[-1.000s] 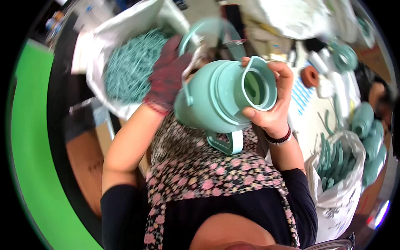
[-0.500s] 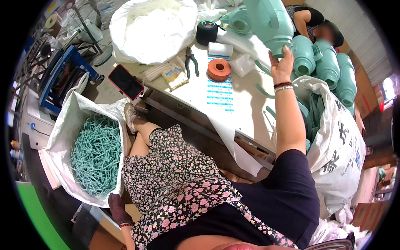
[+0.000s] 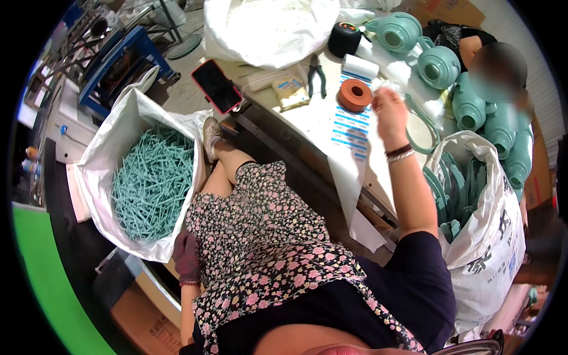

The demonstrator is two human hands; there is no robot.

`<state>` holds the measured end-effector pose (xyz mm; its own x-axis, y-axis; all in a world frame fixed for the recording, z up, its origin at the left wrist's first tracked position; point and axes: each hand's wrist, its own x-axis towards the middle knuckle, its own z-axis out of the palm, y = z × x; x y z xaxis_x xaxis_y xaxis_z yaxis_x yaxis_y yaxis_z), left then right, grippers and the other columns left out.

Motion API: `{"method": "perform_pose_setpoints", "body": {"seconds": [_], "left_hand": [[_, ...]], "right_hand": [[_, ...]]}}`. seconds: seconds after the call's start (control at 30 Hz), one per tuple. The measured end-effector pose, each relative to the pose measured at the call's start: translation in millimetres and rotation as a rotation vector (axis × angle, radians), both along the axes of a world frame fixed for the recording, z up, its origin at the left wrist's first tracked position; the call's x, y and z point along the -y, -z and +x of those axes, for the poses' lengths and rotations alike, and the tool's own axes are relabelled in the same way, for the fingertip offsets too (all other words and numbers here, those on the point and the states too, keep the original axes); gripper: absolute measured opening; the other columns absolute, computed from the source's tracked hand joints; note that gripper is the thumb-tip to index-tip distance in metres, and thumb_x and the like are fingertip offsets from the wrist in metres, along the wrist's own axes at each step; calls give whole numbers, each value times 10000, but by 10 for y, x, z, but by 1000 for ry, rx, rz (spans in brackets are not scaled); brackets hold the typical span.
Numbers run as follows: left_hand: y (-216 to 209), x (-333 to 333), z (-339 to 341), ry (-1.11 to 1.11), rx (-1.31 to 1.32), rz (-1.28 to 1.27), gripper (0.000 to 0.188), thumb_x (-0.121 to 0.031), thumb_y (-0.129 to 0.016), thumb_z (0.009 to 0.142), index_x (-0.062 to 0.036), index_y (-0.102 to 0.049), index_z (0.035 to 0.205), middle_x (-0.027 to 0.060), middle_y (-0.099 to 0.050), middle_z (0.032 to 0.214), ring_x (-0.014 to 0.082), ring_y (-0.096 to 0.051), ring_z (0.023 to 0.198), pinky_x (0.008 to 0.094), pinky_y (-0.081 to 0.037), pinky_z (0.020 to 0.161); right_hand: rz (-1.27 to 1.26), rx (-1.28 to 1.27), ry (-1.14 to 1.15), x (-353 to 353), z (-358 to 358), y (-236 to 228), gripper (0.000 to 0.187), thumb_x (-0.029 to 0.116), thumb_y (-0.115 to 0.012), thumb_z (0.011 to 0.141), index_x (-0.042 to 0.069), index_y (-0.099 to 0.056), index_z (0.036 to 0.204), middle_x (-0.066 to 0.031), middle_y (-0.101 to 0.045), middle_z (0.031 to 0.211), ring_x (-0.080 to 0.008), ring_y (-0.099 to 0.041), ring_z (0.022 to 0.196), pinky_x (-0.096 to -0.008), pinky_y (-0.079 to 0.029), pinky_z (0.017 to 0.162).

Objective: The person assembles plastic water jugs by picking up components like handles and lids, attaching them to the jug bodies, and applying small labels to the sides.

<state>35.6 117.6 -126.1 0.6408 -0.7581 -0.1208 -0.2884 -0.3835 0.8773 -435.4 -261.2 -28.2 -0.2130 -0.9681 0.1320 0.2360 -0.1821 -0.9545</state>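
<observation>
My right hand (image 3: 390,117) is over the table beside an orange tape roll (image 3: 355,95). Its fingers are loosely bent and slightly blurred, with nothing visible in them. Just right of it lies a curved light-green strap (image 3: 427,127). In a dark glove, my left hand (image 3: 187,259) hangs beside my floral apron, below the rim of a white sack (image 3: 89,174) of thin green sticks (image 3: 155,186); its fingers look loosely extended and hold nothing visible. Behind my right hand, a green jug-like plastic part (image 3: 439,66) stands near another green part (image 3: 397,32).
A sheet of blue-and-white labels (image 3: 350,133) hangs over the table edge. Pliers (image 3: 316,77), a phone (image 3: 216,86), a black speaker (image 3: 344,39) and a large white bag (image 3: 269,35) lie around. A sack (image 3: 485,254) of green straps stands right. Another person (image 3: 497,65) sits across.
My right hand has let go of the large green part and come back toward the tape roll. That part now stands farther back. My view has shifted, and my left hand appears higher.
</observation>
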Motion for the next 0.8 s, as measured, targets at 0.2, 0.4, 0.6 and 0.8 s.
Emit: {"method": "perform_pose_setpoints", "body": {"seconds": [0.2, 0.4, 0.6, 0.8], "left_hand": [[-126, 400, -576, 416, 544, -6, 326, -207, -677, 815, -39, -640, 1092, 156, -660, 934, 324, -617, 891, 403, -480, 865], [297, 206, -519, 628, 789, -37, 241, -174, -682, 773, -99, -651, 1000, 96, -661, 899, 292, -606, 885, 467, -399, 980], [319, 155, -465, 599, 686, -137, 219, -175, -680, 778, -94, -653, 980, 98, -663, 912, 301, -606, 902, 484, -371, 1016], [297, 178, -487, 586, 668, -99, 228, -209, -664, 796, -79, -661, 983, 115, -669, 916, 310, -612, 912, 487, -377, 1009]], "right_hand": [[370, -9, -647, -1139, 1394, 395, 159, 184, -549, 970, 52, -624, 927, -14, -610, 643, -69, -527, 496, -188, -421, 465], [551, -367, -928, -1902, 2070, 1389, 259, 249, -476, 1005, 39, -562, 880, -14, -582, 621, -79, -518, 491, -224, -438, 473], [410, -426, -921, -1943, 2192, 1501, 347, 292, -450, 1021, 43, -478, 781, -21, -550, 582, -104, -507, 471, -261, -440, 466], [334, -610, -901, -2001, 2165, 1409, 385, 295, -488, 1006, 38, -500, 719, -25, -540, 557, -107, -504, 457, -269, -424, 456]]}}
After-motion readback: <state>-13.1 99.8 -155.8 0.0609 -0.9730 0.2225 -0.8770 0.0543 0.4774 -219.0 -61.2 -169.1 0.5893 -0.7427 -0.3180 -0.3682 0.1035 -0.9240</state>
